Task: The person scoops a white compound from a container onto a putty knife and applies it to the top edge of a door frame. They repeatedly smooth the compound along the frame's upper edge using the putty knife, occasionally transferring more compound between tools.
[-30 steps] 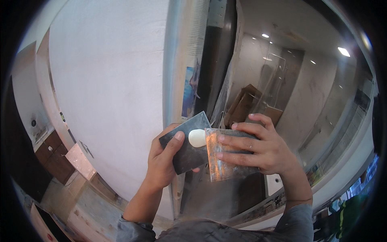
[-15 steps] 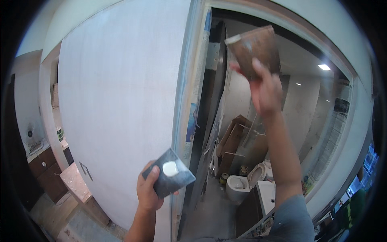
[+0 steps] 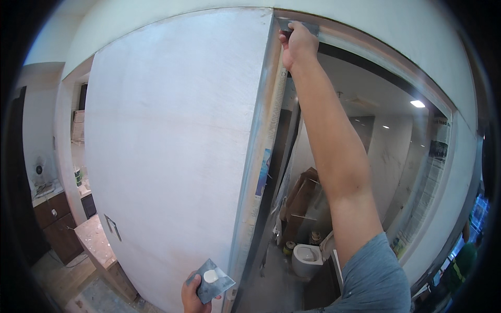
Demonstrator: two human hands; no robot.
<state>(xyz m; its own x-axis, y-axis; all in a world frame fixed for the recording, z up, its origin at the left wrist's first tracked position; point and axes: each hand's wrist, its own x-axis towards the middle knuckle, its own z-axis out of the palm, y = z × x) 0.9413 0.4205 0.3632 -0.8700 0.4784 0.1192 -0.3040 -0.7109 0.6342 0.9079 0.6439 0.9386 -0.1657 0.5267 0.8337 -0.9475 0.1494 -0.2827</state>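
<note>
My left hand (image 3: 192, 293) is low in the view, closed on a flat square metal putty plate (image 3: 223, 284), thumb on top. A round dollop of white putty (image 3: 210, 276) sits on the plate. My right arm stretches up to the top left corner of the door frame (image 3: 269, 78). There my right hand (image 3: 302, 46) grips a flat metal putty scraper (image 3: 312, 28), held against the frame's upper corner. The hand hides part of the scraper, so I cannot tell exactly how its edge meets the frame.
A large white panel (image 3: 167, 130) fills the left of the doorway. Through the opening are a toilet (image 3: 307, 259), leaning brown boards (image 3: 300, 195) and a lit ceiling lamp (image 3: 417, 104). Dark cabinets (image 3: 58, 227) stand far left. A person in green (image 3: 464, 263) is at the right edge.
My right hand has moved up and left with the scraper, from before the opening to the frame's top corner. My left hand with the plate now sits lower in the view.
</note>
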